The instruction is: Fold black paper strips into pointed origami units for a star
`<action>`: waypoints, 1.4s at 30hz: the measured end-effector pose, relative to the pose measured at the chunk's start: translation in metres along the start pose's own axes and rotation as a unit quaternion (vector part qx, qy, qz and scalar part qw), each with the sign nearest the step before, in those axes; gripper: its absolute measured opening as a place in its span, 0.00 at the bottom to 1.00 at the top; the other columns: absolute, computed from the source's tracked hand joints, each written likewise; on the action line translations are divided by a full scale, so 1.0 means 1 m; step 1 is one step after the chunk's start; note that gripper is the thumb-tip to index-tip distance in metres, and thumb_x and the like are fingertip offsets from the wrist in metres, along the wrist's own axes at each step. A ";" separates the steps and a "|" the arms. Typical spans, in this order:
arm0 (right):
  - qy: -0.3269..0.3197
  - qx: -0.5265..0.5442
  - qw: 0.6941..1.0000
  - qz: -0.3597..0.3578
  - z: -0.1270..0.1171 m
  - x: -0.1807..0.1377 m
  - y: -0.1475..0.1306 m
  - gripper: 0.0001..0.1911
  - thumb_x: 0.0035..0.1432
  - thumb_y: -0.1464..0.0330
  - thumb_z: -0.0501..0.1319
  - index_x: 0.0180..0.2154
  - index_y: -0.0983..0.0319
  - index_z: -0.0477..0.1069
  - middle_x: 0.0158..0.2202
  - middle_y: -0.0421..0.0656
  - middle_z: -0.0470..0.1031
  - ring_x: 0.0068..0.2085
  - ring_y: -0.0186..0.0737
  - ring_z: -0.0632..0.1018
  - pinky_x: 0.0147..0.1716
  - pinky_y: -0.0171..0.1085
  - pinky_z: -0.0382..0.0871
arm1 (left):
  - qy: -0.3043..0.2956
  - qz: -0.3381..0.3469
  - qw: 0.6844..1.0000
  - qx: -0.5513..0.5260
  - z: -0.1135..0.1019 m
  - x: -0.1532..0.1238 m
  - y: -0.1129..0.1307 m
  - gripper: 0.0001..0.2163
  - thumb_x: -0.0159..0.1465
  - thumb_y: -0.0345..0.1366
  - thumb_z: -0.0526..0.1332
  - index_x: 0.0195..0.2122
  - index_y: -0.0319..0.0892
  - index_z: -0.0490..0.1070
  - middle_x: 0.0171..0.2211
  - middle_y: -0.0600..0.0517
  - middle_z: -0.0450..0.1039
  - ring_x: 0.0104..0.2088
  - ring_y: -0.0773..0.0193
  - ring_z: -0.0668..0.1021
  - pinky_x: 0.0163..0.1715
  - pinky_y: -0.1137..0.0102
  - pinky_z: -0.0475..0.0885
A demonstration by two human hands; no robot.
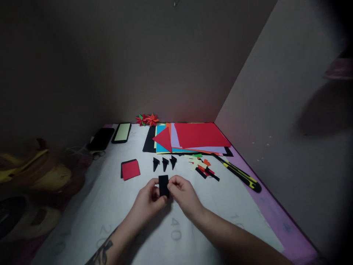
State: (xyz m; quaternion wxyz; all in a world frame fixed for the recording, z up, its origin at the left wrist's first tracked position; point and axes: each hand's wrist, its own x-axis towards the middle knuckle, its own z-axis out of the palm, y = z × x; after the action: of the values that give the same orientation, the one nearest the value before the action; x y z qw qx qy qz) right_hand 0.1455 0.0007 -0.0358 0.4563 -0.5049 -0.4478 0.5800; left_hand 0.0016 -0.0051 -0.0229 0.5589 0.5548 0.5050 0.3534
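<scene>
A small black paper rectangle [163,185], which looks folded, stands between my two hands above the white sheet. My left hand [151,197] grips its left side and lower edge, thumb in front. On its right edge, the fingers of my right hand [180,189] are pinched. Just beyond my hands lie three folded black paper pieces [165,163] in a row. To their left is a small stack of square papers with a red square [131,169] on top and black showing beneath.
Coloured paper sheets [202,135] are stacked at the back, a red triangle [164,140] on them. Paper strips [204,167] and a yellow-black utility knife [239,175] lie right. Two paper stars [152,119], a phone [121,133] and a dark flat object [101,139] sit back left. Walls [264,110] border the table.
</scene>
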 end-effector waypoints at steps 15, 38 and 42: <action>-0.054 -0.315 0.925 -0.207 0.001 -0.007 -0.002 0.09 0.54 0.75 0.54 0.24 0.60 0.61 0.27 0.38 0.65 0.30 0.36 0.68 0.30 0.34 0.60 | 0.072 0.068 0.990 0.096 -0.008 -0.001 0.011 0.09 0.56 0.38 0.62 0.22 0.40 0.72 0.23 0.52 0.71 0.27 0.64 0.71 0.28 0.72 0.64; -0.001 -0.346 0.889 -0.301 -0.009 -0.012 -0.011 0.07 0.52 0.77 0.54 0.28 0.59 0.62 0.31 0.42 0.67 0.38 0.43 0.69 0.37 0.40 0.62 | 0.074 0.036 0.994 0.073 -0.006 -0.004 0.015 0.09 0.56 0.39 0.63 0.25 0.40 0.77 0.26 0.50 0.76 0.29 0.63 0.75 0.29 0.72 0.66; -0.014 -0.375 0.874 -0.308 -0.007 -0.012 -0.009 0.08 0.52 0.78 0.53 0.26 0.59 0.60 0.29 0.42 0.66 0.36 0.43 0.68 0.35 0.40 0.61 | 0.048 0.071 0.986 0.145 -0.001 -0.007 0.013 0.11 0.61 0.39 0.58 0.26 0.41 0.75 0.27 0.50 0.76 0.30 0.62 0.75 0.31 0.71 0.66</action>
State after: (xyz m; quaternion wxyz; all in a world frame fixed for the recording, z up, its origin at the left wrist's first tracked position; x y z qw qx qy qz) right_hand 0.1538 -0.0095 -0.0254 0.3819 -0.4660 -0.7712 0.2056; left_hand 0.0009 -0.0093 -0.0092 0.4211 0.6471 0.5363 0.3410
